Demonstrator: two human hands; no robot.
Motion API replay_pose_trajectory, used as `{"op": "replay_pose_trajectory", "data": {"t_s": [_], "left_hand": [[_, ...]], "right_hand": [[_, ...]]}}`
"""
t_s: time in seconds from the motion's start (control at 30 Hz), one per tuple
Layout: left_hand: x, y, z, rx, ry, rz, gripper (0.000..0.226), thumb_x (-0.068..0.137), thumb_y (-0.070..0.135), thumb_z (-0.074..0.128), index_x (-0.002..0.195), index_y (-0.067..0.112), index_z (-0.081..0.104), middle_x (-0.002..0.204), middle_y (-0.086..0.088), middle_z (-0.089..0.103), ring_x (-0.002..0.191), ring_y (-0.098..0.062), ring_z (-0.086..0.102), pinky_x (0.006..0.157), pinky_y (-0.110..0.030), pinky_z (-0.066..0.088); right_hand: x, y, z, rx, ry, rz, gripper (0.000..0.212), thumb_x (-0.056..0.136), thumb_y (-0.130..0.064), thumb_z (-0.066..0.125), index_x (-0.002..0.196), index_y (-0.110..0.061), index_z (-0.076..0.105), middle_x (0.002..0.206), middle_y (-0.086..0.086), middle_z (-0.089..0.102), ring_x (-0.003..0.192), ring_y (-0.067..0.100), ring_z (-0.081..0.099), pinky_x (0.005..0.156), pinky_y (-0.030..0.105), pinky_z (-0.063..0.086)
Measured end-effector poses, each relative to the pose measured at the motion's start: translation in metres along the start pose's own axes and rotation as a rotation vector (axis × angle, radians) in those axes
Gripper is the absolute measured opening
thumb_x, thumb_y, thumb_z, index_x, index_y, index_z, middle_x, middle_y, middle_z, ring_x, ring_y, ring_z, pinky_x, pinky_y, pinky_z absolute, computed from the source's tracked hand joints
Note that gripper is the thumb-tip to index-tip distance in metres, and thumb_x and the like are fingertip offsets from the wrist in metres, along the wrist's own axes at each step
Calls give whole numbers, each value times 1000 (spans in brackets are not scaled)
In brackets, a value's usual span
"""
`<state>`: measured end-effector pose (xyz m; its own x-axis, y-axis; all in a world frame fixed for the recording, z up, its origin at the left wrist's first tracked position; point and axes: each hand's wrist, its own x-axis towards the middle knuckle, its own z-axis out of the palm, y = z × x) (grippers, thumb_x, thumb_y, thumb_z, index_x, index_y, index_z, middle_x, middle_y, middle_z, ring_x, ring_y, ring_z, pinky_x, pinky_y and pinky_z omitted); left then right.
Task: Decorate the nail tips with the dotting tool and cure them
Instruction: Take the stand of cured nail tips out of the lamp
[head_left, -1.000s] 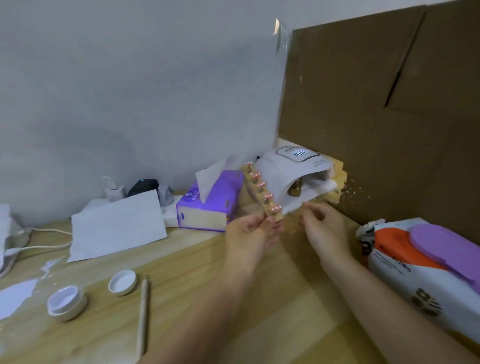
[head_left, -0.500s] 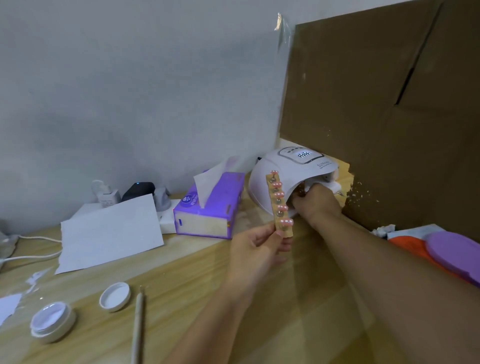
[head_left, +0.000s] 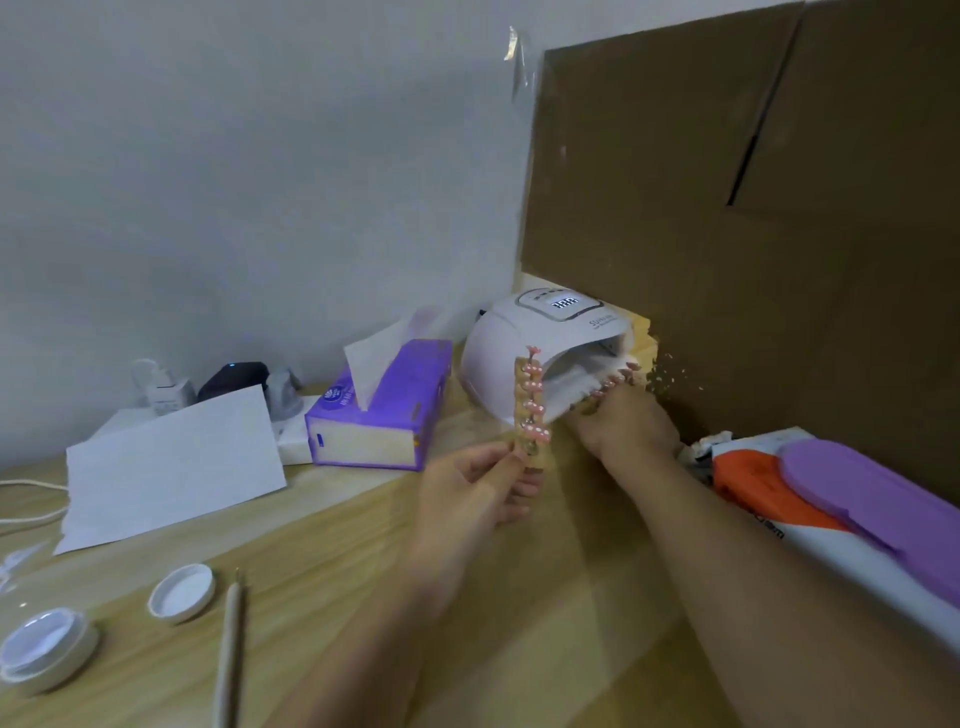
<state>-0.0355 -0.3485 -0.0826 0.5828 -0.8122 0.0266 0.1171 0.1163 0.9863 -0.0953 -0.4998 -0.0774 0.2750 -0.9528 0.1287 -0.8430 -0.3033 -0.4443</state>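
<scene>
My left hand (head_left: 478, 488) pinches the lower end of a wooden strip (head_left: 530, 410) and holds it upright, with several pink nail tips stuck along it. Just behind it stands the white curing lamp (head_left: 519, 338), its display lit. At the lamp's opening my right hand (head_left: 623, 423) grips a second strip of pink nail tips (head_left: 615, 383); most of that strip is hidden by the hand. The wooden dotting tool (head_left: 228, 639) lies on the table at the lower left, away from both hands.
An open white jar (head_left: 47, 649) and its lid (head_left: 182, 592) sit beside the dotting tool. A purple tissue box (head_left: 379, 415) and white paper (head_left: 171, 467) lie left of the lamp. A wipes pack (head_left: 810, 499) lies at the right, below a cardboard wall (head_left: 727, 234).
My right hand reached from beside the left hand to the lamp's opening and now grips a second strip there. My left hand turned its strip upright.
</scene>
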Motion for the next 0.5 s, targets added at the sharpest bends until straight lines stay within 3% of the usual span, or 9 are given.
{"op": "replay_pose_trajectory", "data": {"t_s": [0.13,0.33,0.5], "left_hand": [[-2,0,1,40,-22,-10,23,90,6,53,73,14,66,53,4,65,50,0,58,51,-13,49],[3,5,2,58,-48,-112,19,89,7,55,74,13,65,54,3,66,50,-1,59,46,-15,49],[15,14,15,5,-100,-265,21,90,4,53,69,8,58,45,1,62,40,-5,57,39,-16,47]], "right_hand": [[5,-1,-1,-9,-4,8,33,91,-37,53,105,-8,59,112,12,61,102,31,57,66,29,38],[8,4,0,2,38,60,23,96,-11,41,107,-3,60,114,17,60,104,32,57,68,30,39],[-1,8,5,46,177,33,30,99,-21,36,106,-3,59,104,18,63,96,33,60,64,28,36]]}}
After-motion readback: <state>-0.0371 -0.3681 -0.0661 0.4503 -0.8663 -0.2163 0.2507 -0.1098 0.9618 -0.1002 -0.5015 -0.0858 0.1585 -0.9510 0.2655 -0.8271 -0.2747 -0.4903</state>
